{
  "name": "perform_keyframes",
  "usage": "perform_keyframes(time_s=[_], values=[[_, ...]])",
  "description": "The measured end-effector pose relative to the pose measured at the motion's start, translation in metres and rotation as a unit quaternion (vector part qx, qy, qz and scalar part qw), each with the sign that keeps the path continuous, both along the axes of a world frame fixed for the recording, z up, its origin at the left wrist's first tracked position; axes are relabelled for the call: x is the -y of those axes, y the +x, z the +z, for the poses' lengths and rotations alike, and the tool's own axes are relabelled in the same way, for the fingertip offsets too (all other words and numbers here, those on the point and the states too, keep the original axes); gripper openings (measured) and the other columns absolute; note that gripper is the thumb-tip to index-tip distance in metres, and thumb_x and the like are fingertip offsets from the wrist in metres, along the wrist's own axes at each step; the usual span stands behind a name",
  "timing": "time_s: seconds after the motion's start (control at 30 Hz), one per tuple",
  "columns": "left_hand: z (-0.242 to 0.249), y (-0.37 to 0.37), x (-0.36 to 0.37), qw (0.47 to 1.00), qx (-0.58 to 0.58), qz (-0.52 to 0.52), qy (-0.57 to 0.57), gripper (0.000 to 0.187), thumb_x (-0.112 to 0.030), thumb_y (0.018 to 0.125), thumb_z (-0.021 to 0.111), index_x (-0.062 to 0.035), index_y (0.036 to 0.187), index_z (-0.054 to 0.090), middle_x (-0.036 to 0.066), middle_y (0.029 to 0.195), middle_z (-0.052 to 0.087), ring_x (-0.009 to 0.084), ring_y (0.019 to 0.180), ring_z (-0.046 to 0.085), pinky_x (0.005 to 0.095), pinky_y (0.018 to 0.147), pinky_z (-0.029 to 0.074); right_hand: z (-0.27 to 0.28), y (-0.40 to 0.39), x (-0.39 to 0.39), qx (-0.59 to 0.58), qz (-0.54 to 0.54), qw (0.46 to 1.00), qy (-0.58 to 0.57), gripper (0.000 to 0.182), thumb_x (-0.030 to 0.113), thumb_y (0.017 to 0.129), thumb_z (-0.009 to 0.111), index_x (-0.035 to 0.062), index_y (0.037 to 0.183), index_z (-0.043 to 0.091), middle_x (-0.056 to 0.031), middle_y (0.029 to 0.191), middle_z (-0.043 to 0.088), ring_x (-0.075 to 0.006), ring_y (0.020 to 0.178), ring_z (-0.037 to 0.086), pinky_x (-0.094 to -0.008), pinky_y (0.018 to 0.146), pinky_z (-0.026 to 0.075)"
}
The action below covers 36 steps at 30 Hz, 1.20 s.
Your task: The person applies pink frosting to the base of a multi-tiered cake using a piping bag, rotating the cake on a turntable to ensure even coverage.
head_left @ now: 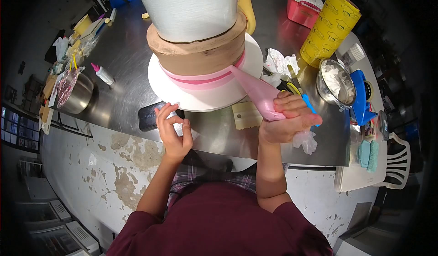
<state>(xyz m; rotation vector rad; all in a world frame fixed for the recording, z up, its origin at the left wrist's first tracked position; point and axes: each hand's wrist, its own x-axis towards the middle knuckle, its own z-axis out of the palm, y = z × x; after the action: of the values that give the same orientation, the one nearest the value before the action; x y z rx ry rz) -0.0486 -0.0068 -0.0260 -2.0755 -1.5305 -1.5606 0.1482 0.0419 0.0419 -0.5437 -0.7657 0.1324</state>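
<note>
My right hand (289, 116) is wrapped round a piping bag (260, 91) filled with pink. The bag's tip meets the pink band (200, 80) round the foot of a cake. Above the band the cake has a brown tier (196, 57), and a tall pale grey-white tier (189, 9) stands on top, cut off by the frame. All of it sits on a round white board (219, 98). My left hand (175, 135) holds nothing, its fingers apart and fingertips right at the board's near rim. A dark phone (149, 117) lies beside that hand.
On the steel table (123, 41), a metal bowl (77, 94) and a small bottle with a pink tip (102, 74) stand left. To the right are crumpled paper (279, 64), scissors (306, 101), a bowl of white cream (336, 82) and a yellow roll (326, 30).
</note>
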Motion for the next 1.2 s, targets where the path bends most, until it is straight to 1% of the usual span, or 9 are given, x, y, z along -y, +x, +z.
perform_keyframes(time_s=[0.03, 0.13, 0.5, 0.8, 0.9, 1.0, 1.1, 1.2], values=[[-0.0003, 0.0001, -0.0005, 1.000, 0.005, -0.001, 0.005, 0.019, 0.003, 0.068, 0.056, -0.0055, 0.083, 0.048, 0.014, 0.111, 0.052, 0.0366, 0.112, 0.046, 0.0554, 0.102, 0.020, 0.0000, 0.0002, -0.0001, -0.003, 0.004, 1.000, -0.002, 0.052, 0.047, 0.095, 0.023, 0.0121, 0.058, 0.033, -0.0042, 0.046, 0.038, -0.0155, 0.040, 0.039, -0.0288, 0.048, 0.041], [0.0009, -0.0004, 0.0002, 1.000, -0.003, 0.000, -0.004, 0.020, 0.003, 0.071, 0.058, -0.0051, 0.082, 0.044, 0.017, 0.111, 0.052, 0.0360, 0.114, 0.044, 0.0542, 0.102, 0.020, 0.0002, 0.0004, -0.0005, -0.011, 0.012, 1.000, -0.009, 0.052, 0.047, 0.095, 0.022, 0.0123, 0.058, 0.034, -0.0042, 0.046, 0.039, -0.0155, 0.041, 0.040, -0.0288, 0.049, 0.041], [0.0028, -0.0008, 0.0001, 1.000, 0.003, 0.007, 0.001, 0.019, 0.003, 0.071, 0.058, -0.0051, 0.082, 0.044, 0.017, 0.111, 0.052, 0.0361, 0.113, 0.045, 0.0546, 0.102, 0.020, -0.0006, -0.0008, -0.0032, -0.027, 0.008, 0.999, -0.028, 0.053, 0.048, 0.095, 0.024, 0.0124, 0.057, 0.034, -0.0042, 0.045, 0.041, -0.0158, 0.042, 0.042, -0.0293, 0.050, 0.042], [0.0022, 0.0000, -0.0008, 1.000, 0.000, 0.005, 0.002, 0.019, 0.003, 0.071, 0.058, -0.0048, 0.081, 0.044, 0.017, 0.111, 0.052, 0.0362, 0.112, 0.045, 0.0550, 0.102, 0.021, -0.0026, 0.0006, -0.0048, -0.037, 0.029, 0.998, -0.030, 0.052, 0.049, 0.095, 0.025, 0.0126, 0.059, 0.035, -0.0044, 0.046, 0.040, -0.0164, 0.043, 0.042, -0.0294, 0.052, 0.042], [0.0021, 0.0002, -0.0011, 1.000, 0.000, 0.005, 0.003, 0.019, 0.003, 0.071, 0.058, -0.0048, 0.081, 0.044, 0.017, 0.111, 0.052, 0.0362, 0.113, 0.045, 0.0549, 0.102, 0.021, -0.0034, 0.0027, -0.0026, -0.038, 0.056, 0.997, -0.044, 0.056, 0.047, 0.095, 0.021, 0.0114, 0.055, 0.034, -0.0053, 0.049, 0.043, -0.0178, 0.047, 0.046, -0.0314, 0.056, 0.042], [0.0021, 0.0002, -0.0009, 1.000, -0.003, 0.004, 0.002, 0.019, 0.003, 0.071, 0.058, -0.0048, 0.081, 0.044, 0.017, 0.111, 0.052, 0.0362, 0.113, 0.045, 0.0550, 0.102, 0.021, -0.0011, 0.0028, -0.0033, -0.029, 0.047, 0.998, -0.037, 0.055, 0.046, 0.095, 0.023, 0.0114, 0.055, 0.034, -0.0053, 0.049, 0.043, -0.0175, 0.046, 0.046, -0.0310, 0.055, 0.042], [0.0020, 0.0003, -0.0004, 1.000, -0.003, 0.003, -0.001, 0.019, 0.002, 0.071, 0.058, -0.0048, 0.082, 0.044, 0.017, 0.111, 0.052, 0.0363, 0.112, 0.045, 0.0550, 0.102, 0.021, 0.0012, 0.0017, -0.0054, -0.035, 0.032, 0.998, -0.037, 0.052, 0.050, 0.094, 0.027, 0.0127, 0.058, 0.032, -0.0047, 0.044, 0.039, -0.0165, 0.043, 0.042, -0.0297, 0.053, 0.041], [0.0023, 0.0009, -0.0001, 1.000, -0.005, -0.002, -0.001, 0.019, 0.002, 0.071, 0.058, -0.0049, 0.082, 0.044, 0.017, 0.111, 0.052, 0.0365, 0.112, 0.045, 0.0551, 0.102, 0.021, 0.0024, 0.0020, -0.0053, -0.033, 0.031, 0.998, -0.038, 0.052, 0.050, 0.094, 0.027, 0.0125, 0.058, 0.032, -0.0045, 0.044, 0.039, -0.0164, 0.043, 0.041, -0.0294, 0.053, 0.040]])
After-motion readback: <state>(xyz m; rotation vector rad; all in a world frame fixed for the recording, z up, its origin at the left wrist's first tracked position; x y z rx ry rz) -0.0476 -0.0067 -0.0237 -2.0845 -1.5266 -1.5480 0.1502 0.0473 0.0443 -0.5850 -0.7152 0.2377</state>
